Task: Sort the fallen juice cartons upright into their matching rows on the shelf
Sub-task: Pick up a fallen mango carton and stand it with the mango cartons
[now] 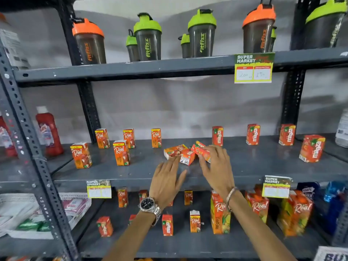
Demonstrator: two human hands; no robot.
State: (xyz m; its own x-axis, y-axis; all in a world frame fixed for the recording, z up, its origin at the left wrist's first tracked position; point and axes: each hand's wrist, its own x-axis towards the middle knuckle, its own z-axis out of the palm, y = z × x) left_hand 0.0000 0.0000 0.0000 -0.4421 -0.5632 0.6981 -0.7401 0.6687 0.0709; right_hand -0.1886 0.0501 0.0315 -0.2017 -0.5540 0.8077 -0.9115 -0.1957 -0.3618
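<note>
A small pile of fallen orange juice cartons (185, 152) lies in the middle of the grey middle shelf (131, 172). Upright Real cartons (121, 152) stand in rows to the left, upright Maaza cartons (311, 150) in rows to the right. My right hand (216, 163) rests on the rightmost fallen carton (202, 150), fingers curled around it. My left hand (166, 178), with a wristwatch, hovers flat just in front of the pile, fingertips near a fallen Real carton (174, 150), holding nothing.
Shaker bottles (147, 37) with green and orange lids line the top shelf. Price tags (253, 67) hang from shelf edges. The lower shelf holds small cartons (194, 221) and large Real packs (219, 213). Red bottles (49, 132) stand at the left.
</note>
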